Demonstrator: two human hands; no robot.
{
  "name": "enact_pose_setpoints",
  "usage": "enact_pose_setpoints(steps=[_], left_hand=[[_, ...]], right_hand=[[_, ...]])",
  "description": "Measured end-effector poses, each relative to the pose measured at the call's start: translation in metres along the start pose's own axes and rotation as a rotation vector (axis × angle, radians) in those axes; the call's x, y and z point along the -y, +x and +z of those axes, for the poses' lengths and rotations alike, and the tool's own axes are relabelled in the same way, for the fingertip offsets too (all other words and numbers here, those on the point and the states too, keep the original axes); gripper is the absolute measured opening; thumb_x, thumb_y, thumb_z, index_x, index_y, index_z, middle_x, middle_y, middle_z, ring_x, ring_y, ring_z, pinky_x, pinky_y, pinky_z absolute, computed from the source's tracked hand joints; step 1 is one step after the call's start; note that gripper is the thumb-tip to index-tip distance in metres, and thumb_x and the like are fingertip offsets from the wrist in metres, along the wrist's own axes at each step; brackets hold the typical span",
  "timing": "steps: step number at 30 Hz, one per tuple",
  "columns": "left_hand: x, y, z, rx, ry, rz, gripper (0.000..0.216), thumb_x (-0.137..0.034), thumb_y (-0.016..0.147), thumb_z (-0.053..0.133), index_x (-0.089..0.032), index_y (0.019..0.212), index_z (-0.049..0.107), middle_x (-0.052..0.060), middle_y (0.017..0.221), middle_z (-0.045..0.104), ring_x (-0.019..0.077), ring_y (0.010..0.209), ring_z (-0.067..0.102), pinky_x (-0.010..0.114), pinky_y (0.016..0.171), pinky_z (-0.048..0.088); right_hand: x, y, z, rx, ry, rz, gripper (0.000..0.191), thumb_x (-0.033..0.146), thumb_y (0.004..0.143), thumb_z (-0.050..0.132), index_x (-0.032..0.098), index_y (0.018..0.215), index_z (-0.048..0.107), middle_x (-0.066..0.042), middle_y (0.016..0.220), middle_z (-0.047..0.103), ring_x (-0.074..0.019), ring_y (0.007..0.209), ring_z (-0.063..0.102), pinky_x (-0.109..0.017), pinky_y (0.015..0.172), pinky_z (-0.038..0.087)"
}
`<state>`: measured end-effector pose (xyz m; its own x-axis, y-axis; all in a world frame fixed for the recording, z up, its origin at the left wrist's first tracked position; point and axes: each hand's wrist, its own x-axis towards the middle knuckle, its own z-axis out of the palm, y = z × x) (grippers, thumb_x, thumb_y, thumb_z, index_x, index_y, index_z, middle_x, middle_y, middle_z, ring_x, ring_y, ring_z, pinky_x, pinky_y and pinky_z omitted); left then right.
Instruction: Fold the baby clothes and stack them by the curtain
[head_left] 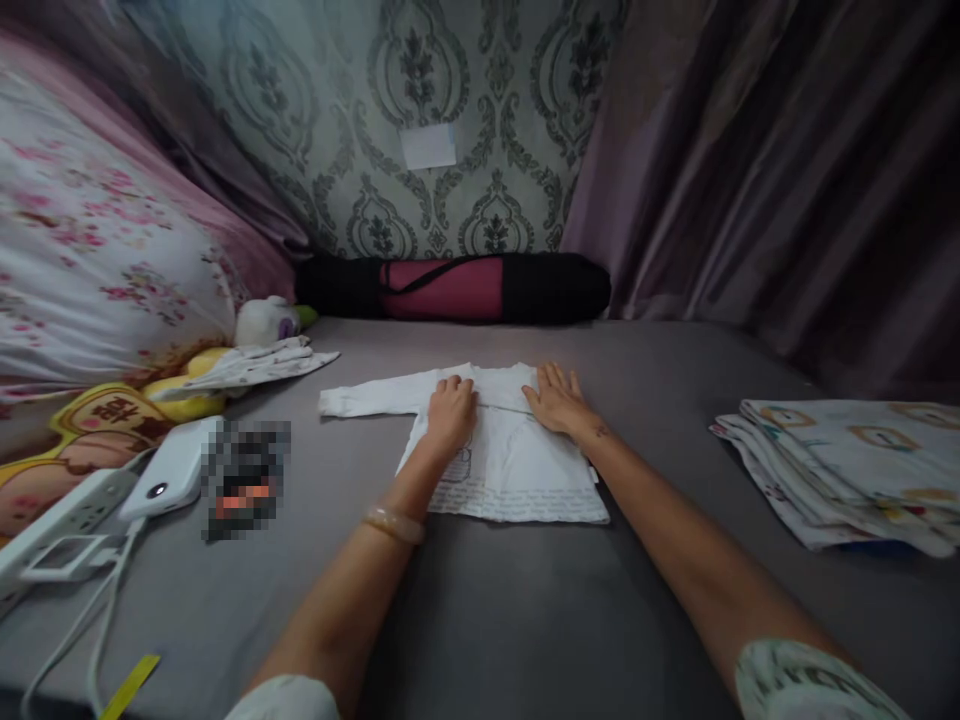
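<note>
A small white long-sleeved shirt (517,470) lies spread on the grey bed sheet, with printed lettering along its hem. One sleeve stretches out to the left; the other appears folded across the chest. My left hand (451,412) is on the upper left of the shirt, its fingers bent and close together on the cloth; the fingertips are partly hidden. On the upper right, near the shoulder, my right hand (556,400) lies flat with its fingers spread, pressing the fabric.
To the right sits a stack of folded patterned cloths (847,470). On the left are a power strip (82,515) with cables, a white power bank (176,470), a blurred item, plush toys and a crumpled cloth (262,365). A black and red long bag (450,288) lies against the wall.
</note>
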<state>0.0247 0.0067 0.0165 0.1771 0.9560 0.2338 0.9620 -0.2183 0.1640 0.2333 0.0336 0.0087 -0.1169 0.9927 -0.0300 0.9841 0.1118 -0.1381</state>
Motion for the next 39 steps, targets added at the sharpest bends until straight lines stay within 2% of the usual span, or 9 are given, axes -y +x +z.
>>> enact_pose_setpoints(steps=[3, 8, 15, 18, 22, 29, 31, 34, 39], left_hand=[[0.000, -0.014, 0.009, 0.048, -0.052, 0.104, 0.039, -0.027, 0.098, 0.033, -0.013, 0.130, 0.049, 0.017, 0.137, 0.050, 0.0279, 0.128, 0.043, 0.040, 0.104, 0.037], [0.003, -0.020, 0.024, 0.103, -0.107, 0.055, 0.050, -0.034, 0.098, 0.034, -0.010, 0.143, 0.037, 0.018, 0.150, 0.039, 0.0321, 0.138, 0.034, 0.046, 0.111, 0.028], [0.009, -0.018, 0.030, 0.047, -0.137, 0.042, 0.050, -0.038, 0.097, 0.037, -0.011, 0.139, 0.040, 0.021, 0.149, 0.039, 0.0297, 0.140, 0.034, 0.045, 0.112, 0.026], [0.011, -0.019, 0.030, 0.020, -0.139, 0.029, 0.048, -0.037, 0.097, 0.037, -0.010, 0.137, 0.042, 0.022, 0.148, 0.040, 0.0297, 0.139, 0.035, 0.045, 0.112, 0.028], [0.012, -0.021, 0.028, 0.050, -0.132, 0.016, 0.049, -0.037, 0.098, 0.036, -0.010, 0.138, 0.043, 0.021, 0.149, 0.039, 0.0303, 0.140, 0.033, 0.047, 0.113, 0.027], [0.011, -0.022, 0.027, 0.069, -0.143, -0.005, 0.049, -0.037, 0.097, 0.036, -0.013, 0.139, 0.042, 0.018, 0.150, 0.039, 0.0301, 0.141, 0.033, 0.049, 0.114, 0.024], [0.011, -0.020, 0.027, 0.069, -0.173, -0.016, 0.047, -0.034, 0.097, 0.037, -0.013, 0.138, 0.043, 0.018, 0.149, 0.041, 0.0305, 0.140, 0.033, 0.050, 0.114, 0.025], [0.013, -0.017, 0.024, 0.024, -0.235, -0.048, 0.042, -0.019, 0.093, 0.036, -0.010, 0.133, 0.047, 0.018, 0.141, 0.050, 0.0282, 0.134, 0.043, 0.046, 0.111, 0.031], [0.020, -0.011, 0.018, -0.104, -0.322, -0.158, 0.048, -0.006, 0.083, 0.037, -0.003, 0.130, 0.049, 0.022, 0.128, 0.058, 0.0265, 0.126, 0.051, 0.038, 0.106, 0.039]], right_hand=[[0.003, -0.001, 0.008, -0.038, -0.007, 0.010, 0.077, 0.052, 0.097, 0.017, -0.003, 0.151, 0.018, -0.020, 0.158, 0.016, -0.0286, 0.147, 0.009, -0.044, 0.119, 0.003], [0.001, -0.001, 0.020, -0.021, 0.016, 0.061, 0.079, 0.052, 0.096, 0.017, -0.005, 0.150, 0.019, -0.022, 0.158, 0.015, -0.0317, 0.146, 0.013, -0.043, 0.118, 0.012], [0.008, 0.002, 0.004, 0.046, 0.008, 0.103, 0.079, 0.054, 0.096, 0.019, -0.005, 0.150, 0.020, -0.023, 0.157, 0.017, -0.0317, 0.146, 0.012, -0.044, 0.118, 0.009], [0.026, 0.000, -0.001, 0.017, 0.025, 0.037, 0.071, 0.051, 0.098, 0.018, 0.006, 0.152, 0.023, -0.019, 0.159, 0.016, -0.0291, 0.147, 0.011, -0.047, 0.118, 0.005], [0.047, -0.003, 0.008, 0.039, 0.078, -0.059, 0.059, 0.051, 0.099, 0.016, 0.028, 0.153, 0.024, -0.010, 0.161, 0.012, -0.0294, 0.147, 0.007, -0.056, 0.115, 0.005], [0.050, -0.001, 0.007, 0.115, 0.080, -0.027, 0.060, 0.052, 0.098, 0.018, 0.029, 0.153, 0.022, -0.011, 0.161, 0.009, -0.0308, 0.147, 0.004, -0.060, 0.113, 0.004], [0.056, 0.001, 0.001, 0.139, 0.094, -0.012, 0.060, 0.051, 0.098, 0.017, 0.028, 0.154, 0.022, -0.011, 0.161, 0.008, -0.0310, 0.147, 0.004, -0.060, 0.113, 0.004], [0.074, 0.004, -0.001, 0.059, 0.097, -0.091, 0.059, 0.047, 0.099, 0.017, 0.026, 0.154, 0.021, -0.011, 0.161, 0.010, -0.0292, 0.148, 0.005, -0.058, 0.114, 0.004], [0.100, 0.006, 0.014, 0.046, 0.104, -0.218, 0.058, 0.040, 0.099, 0.019, 0.019, 0.153, 0.025, -0.010, 0.160, 0.016, -0.0269, 0.147, 0.009, -0.054, 0.116, 0.008]])
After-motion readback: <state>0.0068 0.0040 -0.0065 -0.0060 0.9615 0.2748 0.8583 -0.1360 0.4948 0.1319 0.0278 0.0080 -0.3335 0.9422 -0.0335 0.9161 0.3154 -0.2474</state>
